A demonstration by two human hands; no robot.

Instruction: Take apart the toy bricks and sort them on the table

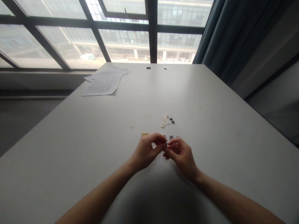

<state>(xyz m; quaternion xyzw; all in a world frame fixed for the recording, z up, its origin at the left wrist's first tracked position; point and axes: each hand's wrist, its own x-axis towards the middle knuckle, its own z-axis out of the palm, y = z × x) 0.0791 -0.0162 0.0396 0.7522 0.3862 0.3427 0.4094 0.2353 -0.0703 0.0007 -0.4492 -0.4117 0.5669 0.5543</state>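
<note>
My left hand (151, 148) pinches a small dark grey piece (166, 145) between thumb and fingertips. My right hand (181, 154) meets it there, its thumb and fingers closed close against the same spot; whether it grips that piece or another is hidden. Just beyond the hands lie a tan studded piece (145, 134) and a grey studded piece (171, 137), partly covered by the fingers. Farther out are a small cream piece (163, 125), a flat white plate (166, 119) and several tiny black pieces (172, 121).
Everything rests on a wide white table (217, 130). Printed paper sheets (105, 82) lie at its far left. Two round cable holes (148, 67) sit near the far edge. Behind are windows, with a dark blue curtain (224, 40) at the right.
</note>
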